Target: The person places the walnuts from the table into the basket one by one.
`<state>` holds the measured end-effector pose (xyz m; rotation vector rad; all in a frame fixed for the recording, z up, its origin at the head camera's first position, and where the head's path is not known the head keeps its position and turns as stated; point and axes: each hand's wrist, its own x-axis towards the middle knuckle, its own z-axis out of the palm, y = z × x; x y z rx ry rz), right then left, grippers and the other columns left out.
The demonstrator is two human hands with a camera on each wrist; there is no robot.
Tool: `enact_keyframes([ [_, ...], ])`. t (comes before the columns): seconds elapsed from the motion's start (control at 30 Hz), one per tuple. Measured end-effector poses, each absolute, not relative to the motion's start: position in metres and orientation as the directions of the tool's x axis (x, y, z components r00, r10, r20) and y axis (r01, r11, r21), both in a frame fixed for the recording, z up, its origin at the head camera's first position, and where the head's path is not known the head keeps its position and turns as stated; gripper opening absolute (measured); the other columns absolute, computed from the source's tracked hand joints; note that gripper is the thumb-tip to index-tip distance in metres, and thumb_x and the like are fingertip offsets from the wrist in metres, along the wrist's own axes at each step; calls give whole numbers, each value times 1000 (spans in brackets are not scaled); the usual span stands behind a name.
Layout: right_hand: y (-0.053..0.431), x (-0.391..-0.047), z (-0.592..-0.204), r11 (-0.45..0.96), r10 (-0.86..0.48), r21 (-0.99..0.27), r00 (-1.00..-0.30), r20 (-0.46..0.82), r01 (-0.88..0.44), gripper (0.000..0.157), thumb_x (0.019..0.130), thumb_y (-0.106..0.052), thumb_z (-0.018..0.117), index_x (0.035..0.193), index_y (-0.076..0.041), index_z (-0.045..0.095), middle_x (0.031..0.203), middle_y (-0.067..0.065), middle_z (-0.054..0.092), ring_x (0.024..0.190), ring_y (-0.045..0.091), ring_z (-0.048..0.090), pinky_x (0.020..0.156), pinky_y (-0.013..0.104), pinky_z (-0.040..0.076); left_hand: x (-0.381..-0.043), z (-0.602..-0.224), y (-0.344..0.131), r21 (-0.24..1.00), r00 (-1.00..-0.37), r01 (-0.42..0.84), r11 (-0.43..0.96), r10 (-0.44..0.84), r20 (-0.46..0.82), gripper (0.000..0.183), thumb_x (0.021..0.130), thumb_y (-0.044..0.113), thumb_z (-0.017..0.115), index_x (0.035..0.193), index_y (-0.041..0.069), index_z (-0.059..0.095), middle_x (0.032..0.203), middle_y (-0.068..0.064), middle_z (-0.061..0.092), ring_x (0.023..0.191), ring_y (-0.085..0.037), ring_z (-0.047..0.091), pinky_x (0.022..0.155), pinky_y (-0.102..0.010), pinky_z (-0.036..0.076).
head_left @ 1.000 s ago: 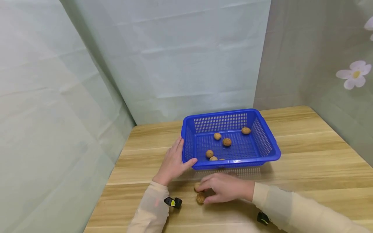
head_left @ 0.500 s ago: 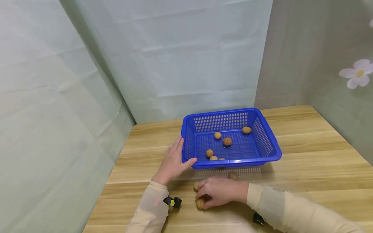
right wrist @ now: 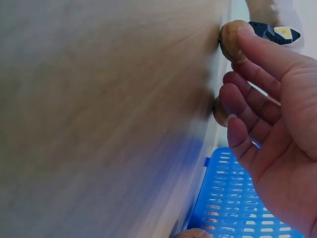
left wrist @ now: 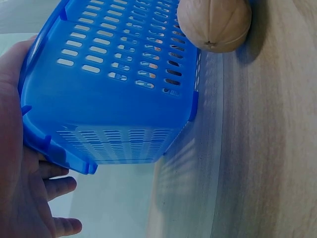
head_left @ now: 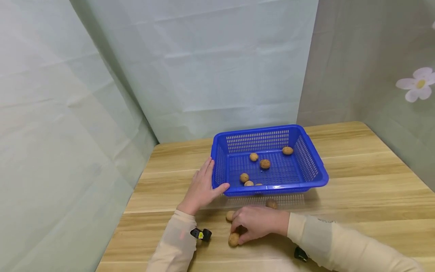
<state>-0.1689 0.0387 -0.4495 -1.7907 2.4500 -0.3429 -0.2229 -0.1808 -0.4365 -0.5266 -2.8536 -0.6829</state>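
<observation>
A walnut point(head_left: 233, 239) sits on the wooden table in the head view, and my right hand point(head_left: 257, 223) pinches it between thumb and finger. The right wrist view shows that walnut point(right wrist: 233, 40) under the thumb tip, with the other fingers bent. Just beyond it lies a second walnut point(head_left: 230, 215), partly behind the fingers. Another walnut point(head_left: 271, 203) shows behind the right hand. My left hand point(head_left: 201, 189) rests against the left front corner of a blue plastic basket point(head_left: 295, 186), thumb on the front rim and fingers fairly straight along the side.
Several walnuts, including one brown walnut point(head_left: 265, 164), lie inside the basket. The wooden table point(head_left: 367, 181) extends to the right, and pale cloth point(head_left: 221, 68) hangs behind and to the left. Black cameras point(head_left: 201, 234) are strapped on both wrists.
My right hand has shifted slightly left and toward me, closing on the front walnut, which moved a little nearer. A walnut behind the hand has come into view. My left hand stays on the basket.
</observation>
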Motion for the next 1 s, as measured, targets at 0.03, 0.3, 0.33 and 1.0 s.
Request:
enact_keyframes([
  [0.03,38,-169,-450,291,-949,-230,-311,58,-929,28,78,-42,78,102,-27,74,84,-20,57,72,-9,47,69,12,43,-223,-436,-181,408,-925,372,834,299,234,105,82,79,43,153,5,19,159,-10,15,145,-26,18,112,-54,19],
  [0.3,32,-165,-448,283,-956,-204,-292,17,-937,32,76,-46,78,105,-35,71,86,-20,56,75,-8,46,66,13,42,-223,-438,-182,400,-932,355,845,288,218,107,81,80,41,154,5,19,160,-9,14,145,-26,17,113,-54,19],
  [0.33,32,-165,-448,278,-958,-203,-288,17,-939,30,77,-46,78,103,-35,71,85,-20,55,73,-8,44,64,13,41,-223,-438,-181,399,-932,355,846,289,217,107,81,80,41,154,5,18,160,-8,14,145,-26,17,113,-54,19],
  [1.0,115,-183,-349,235,-850,-467,-414,327,-853,22,86,-32,73,105,-23,68,90,-16,59,79,4,57,67,20,50,-224,-437,-180,406,-925,374,834,300,234,107,81,79,43,153,4,20,159,-11,16,145,-25,18,112,-55,20],
])
